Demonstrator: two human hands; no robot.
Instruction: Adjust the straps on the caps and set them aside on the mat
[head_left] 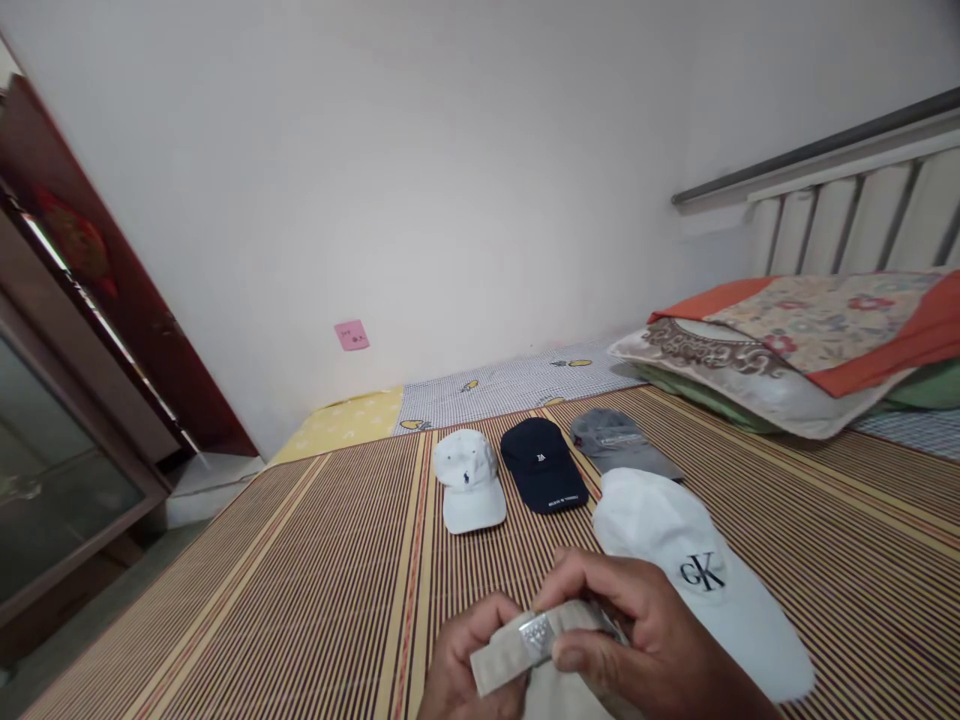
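Observation:
A beige strap (499, 660) with a silver metal buckle (535, 636) lies between my two hands at the bottom centre. My left hand (476, 655) is closed round the strap's left part. With thumb and fingers, my right hand (630, 630) pinches the strap just right of the buckle. Beige fabric joined to the strap hangs below, cut off by the frame's bottom edge. Just right of my right hand lies a white cap (705, 570) with black letters. Farther back are a smaller white cap (469, 480), a navy cap (541, 465) and a grey cap (622, 443).
The striped mat (315, 570) covers the bed under the caps. Pillows (795, 340) are stacked at the back right, below a white radiator (847, 220). Yellow and checked cloth (510, 380) runs along the wall. A red door (112, 270) stands at the left.

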